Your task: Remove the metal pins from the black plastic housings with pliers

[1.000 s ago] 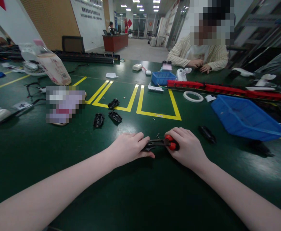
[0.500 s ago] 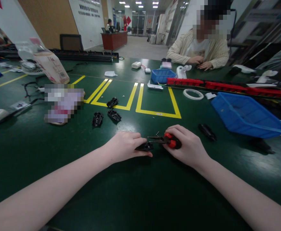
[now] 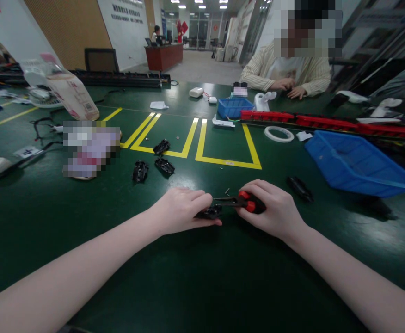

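Observation:
My left hand [image 3: 185, 208] is closed round a small black plastic part [image 3: 212, 212], its thumb on top and a finger underneath. In my right hand [image 3: 272, 208] are long-nose pliers [image 3: 246, 202] with red and black handles. Their jaws point left and reach over the black part, close to my left thumb; whether the tips touch anything is too small to tell. A small metal pin [image 3: 227, 191] lies on the table just beyond the jaws. Farther off to the left lie three similar black parts [image 3: 140, 171]. One more dark part [image 3: 299, 188] rests right of my right hand.
On the green table [image 3: 202, 286] are yellow tape outlines [image 3: 228, 163], a blue bin [image 3: 358, 166], a smaller blue bin [image 3: 235, 107], a white tape ring [image 3: 279, 134] and a long red strip [image 3: 320, 121]. A phone [image 3: 93, 150] and a bottle [image 3: 72, 95] are at left. A person [image 3: 285, 74] sits opposite.
The plier jaws, spread apart half a second ago, are now nearer together. My left thumb has shifted slightly over the black part; both hands stay in about the same place.

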The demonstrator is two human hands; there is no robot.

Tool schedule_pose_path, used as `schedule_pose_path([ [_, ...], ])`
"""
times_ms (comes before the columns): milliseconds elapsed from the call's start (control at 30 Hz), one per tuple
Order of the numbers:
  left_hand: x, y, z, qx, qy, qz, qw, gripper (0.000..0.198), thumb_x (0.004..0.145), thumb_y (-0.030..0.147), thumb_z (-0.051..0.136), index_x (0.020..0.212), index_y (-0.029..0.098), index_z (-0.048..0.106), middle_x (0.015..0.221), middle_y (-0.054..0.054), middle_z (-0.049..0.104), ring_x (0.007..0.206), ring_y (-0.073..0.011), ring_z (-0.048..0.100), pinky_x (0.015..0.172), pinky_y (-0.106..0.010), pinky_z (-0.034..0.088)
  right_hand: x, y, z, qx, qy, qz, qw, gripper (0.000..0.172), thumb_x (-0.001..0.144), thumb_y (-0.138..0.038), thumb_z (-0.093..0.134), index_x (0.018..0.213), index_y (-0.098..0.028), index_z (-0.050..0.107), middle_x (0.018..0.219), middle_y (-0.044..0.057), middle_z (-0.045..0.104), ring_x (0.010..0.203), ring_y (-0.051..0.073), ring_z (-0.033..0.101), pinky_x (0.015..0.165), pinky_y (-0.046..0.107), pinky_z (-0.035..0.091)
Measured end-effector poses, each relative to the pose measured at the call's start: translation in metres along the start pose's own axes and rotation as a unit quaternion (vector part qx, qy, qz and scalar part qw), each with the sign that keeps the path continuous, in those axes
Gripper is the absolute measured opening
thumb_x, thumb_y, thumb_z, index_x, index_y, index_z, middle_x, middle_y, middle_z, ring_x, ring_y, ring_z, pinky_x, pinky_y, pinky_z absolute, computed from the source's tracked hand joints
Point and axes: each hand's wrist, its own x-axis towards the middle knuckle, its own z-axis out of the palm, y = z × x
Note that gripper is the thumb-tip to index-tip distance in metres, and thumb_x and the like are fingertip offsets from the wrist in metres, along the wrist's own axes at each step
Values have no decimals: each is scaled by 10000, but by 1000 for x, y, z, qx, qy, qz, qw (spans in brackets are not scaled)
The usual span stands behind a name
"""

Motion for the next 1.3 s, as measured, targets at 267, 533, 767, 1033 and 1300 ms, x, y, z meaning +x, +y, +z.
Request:
schedule_pose_path([
  [267,1,-1,-1,7,-22,-5,1000,369,902,468,563,702,170,477,687,27,524,555,-97,455,500,-222,342,1,1,-3,11,-18,-10,1000,325,802,-500,649,862,-182,618,833,75,660,719,193,603,624,323,468],
  [533,0,-2,0,-20,-53,-20,998,493,882,579,539,626,161,488,592,32,475,495,-94,410,467,-236,281,0,4,-2,-11,-18,-42,999,348,933,-470,470,883,-167,631,861,91,682,734,194,615,630,322,452],
  [767,0,-2,-1,-31,-45,-7,998,536,886,610,511,597,160,492,563,30,468,473,-93,403,473,-244,276,0,2,-2,-1,-15,-36,999,307,966,-330,401,871,-168,644,861,84,695,748,187,618,653,326,455],
  [1033,1,0,2,1,-60,8,998,468,907,525,520,614,160,511,580,31,484,489,-95,439,487,-244,317,0,1,-1,13,-15,-23,1000,304,967,-316,417,862,-162,657,848,73,697,736,178,618,646,324,458],
  [1300,2,0,0,13,-60,7,998,435,900,499,539,629,161,513,604,27,496,508,-96,449,504,-238,345,1,-3,-4,57,-14,30,998,327,977,-316,393,853,-178,663,856,70,695,761,175,630,667,320,480],
])
